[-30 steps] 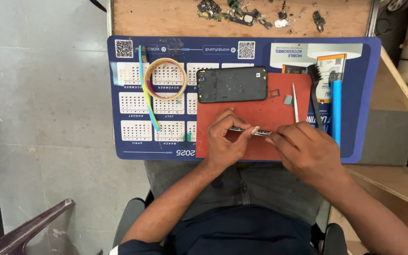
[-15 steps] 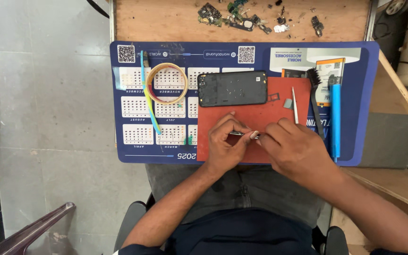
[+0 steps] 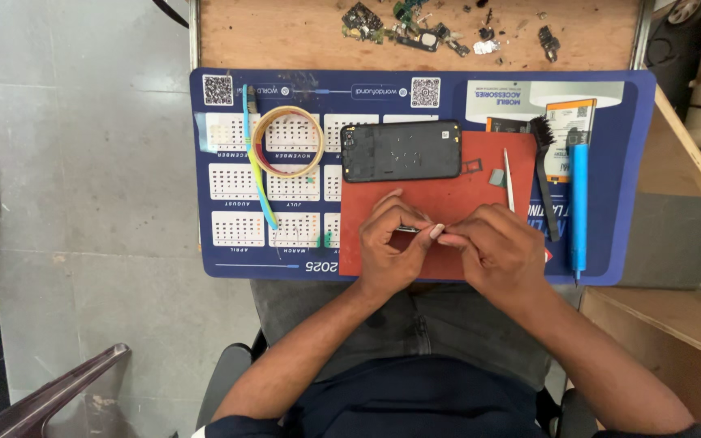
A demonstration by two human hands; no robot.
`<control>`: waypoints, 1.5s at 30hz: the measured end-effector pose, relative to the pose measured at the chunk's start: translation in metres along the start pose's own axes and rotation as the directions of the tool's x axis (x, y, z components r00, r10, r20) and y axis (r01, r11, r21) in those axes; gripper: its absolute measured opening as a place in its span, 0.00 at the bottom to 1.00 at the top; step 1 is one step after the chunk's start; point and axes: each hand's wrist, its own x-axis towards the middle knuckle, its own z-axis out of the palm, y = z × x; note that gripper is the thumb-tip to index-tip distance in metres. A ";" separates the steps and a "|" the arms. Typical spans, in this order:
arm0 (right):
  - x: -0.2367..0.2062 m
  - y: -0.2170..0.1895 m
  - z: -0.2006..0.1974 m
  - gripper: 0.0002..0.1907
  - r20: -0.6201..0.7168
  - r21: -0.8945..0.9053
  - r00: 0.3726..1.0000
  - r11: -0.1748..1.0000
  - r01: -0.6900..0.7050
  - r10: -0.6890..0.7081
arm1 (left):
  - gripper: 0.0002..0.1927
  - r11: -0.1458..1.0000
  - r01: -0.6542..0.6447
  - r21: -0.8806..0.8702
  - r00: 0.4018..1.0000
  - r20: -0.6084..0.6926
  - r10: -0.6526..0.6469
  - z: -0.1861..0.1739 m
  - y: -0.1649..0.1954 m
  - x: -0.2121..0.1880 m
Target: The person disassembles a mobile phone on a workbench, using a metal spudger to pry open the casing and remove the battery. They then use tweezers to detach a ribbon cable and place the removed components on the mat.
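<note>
Two hands: both over the near edge of the red mat (image 3: 448, 203), fingertips meeting.
Left hand (image 3: 391, 243): fingers curled, thumb and forefinger pinched on the small metal part (image 3: 409, 229).
Right hand (image 3: 496, 247): fingers bunched, tips pressed to the same part from the other side (grip itself hidden, cannot tell how firm).
Small metal part: thin, silvery, held just above the mat's near half; kind too small to tell.
Phone back frame (image 3: 401, 151): black, flat, straddling the mat's far left corner.
Tape roll (image 3: 288, 141): on the blue calendar mat (image 3: 229, 243), toward its far left corner, well apart from the hands.
Yellow-blue strip (image 3: 257, 174): touching the roll's left side, running toward the near edge.
Tweezers (image 3: 509, 180): on the red mat, near its right edge.
Black brush (image 3: 545, 174): just beside the red mat's right edge.
Blue screwdriver (image 3: 579, 203): near the blue mat's right edge.
Loose boards and screws (image 3: 415, 24): along the table's far edge.
</note>
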 end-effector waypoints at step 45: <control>0.008 -0.007 -0.007 0.07 0.067 -0.051 0.988 0.989 -0.139 0.142 | 0.08 0.992 0.121 0.044 0.993 -0.017 -0.121 0.008 0.006 0.017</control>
